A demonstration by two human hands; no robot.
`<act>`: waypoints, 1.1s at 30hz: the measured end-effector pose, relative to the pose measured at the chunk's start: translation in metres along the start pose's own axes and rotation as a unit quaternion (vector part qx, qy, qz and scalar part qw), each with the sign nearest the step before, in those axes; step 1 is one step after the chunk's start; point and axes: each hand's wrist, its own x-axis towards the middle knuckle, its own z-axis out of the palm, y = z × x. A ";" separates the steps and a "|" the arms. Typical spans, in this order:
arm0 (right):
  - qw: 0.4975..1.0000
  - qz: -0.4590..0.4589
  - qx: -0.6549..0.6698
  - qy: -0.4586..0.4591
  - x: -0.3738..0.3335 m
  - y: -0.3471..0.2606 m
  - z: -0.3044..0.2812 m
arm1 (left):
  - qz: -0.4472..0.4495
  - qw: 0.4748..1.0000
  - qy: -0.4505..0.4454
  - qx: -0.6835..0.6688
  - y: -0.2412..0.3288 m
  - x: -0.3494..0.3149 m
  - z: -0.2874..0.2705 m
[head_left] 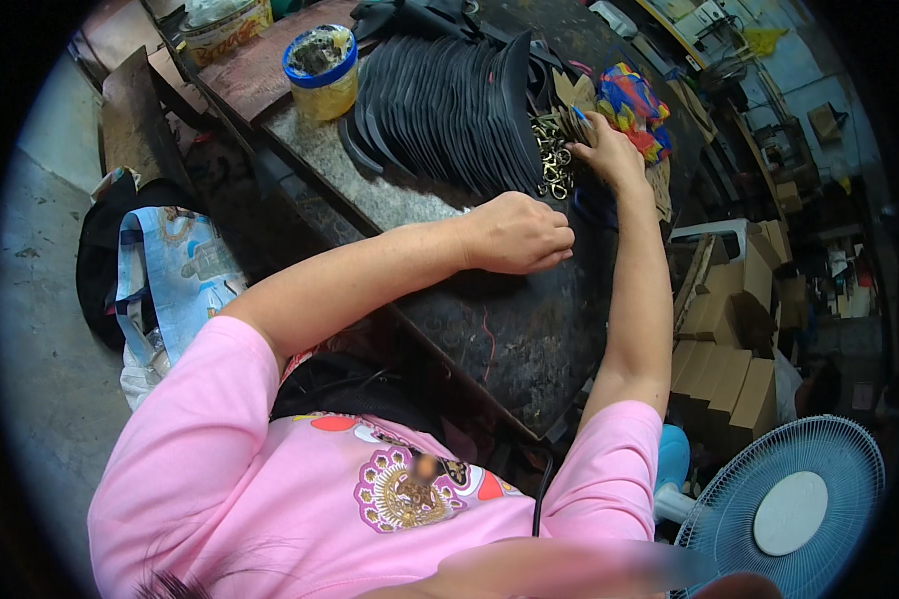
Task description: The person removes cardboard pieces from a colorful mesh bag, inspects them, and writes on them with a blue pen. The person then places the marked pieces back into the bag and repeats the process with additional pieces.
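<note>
My left hand (517, 235) is closed in a loose fist above the dark tabletop (469, 329), knuckles up. Whatever its fingers may hold is hidden beneath them. My right hand (612, 155) reaches farther out, thumb and fingers apart, touching the edge of a pile of brass-coloured snap hooks (554, 165). Small tan pieces (573, 92) lie just beyond its fingertips, with a bit of blue by them. To the left of the hooks, a long row of black curved flat pieces (440, 110) stands packed on edge.
A blue-rimmed tub of yellowish paste (325, 95) stands on the table's far left. Multicoloured bundled material (632, 108) lies past my right hand. Cardboard boxes (724, 384) are stacked at the right, near a fan (789, 509). A light-blue bag (180, 270) hangs at the left.
</note>
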 end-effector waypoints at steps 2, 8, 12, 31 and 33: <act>0.999 -0.012 -0.032 0.001 0.002 -0.007 -0.001 | 0.000 1.000 -0.004 -0.001 0.001 0.000 0.000; 0.994 0.013 -0.105 0.007 0.015 -0.022 0.009 | 0.005 1.000 0.004 -0.001 0.001 0.001 0.001; 0.996 0.015 -0.080 0.020 0.018 -0.018 0.011 | 0.006 1.000 0.007 -0.002 -0.001 0.001 0.002; 0.951 -0.166 -0.069 0.252 -0.164 -0.077 -0.064 | -0.231 0.615 0.109 -0.746 -0.018 0.007 -0.023; 0.955 -0.202 -0.120 0.180 -0.177 -0.094 -0.060 | -0.332 0.566 0.135 -0.743 -0.018 0.005 -0.022</act>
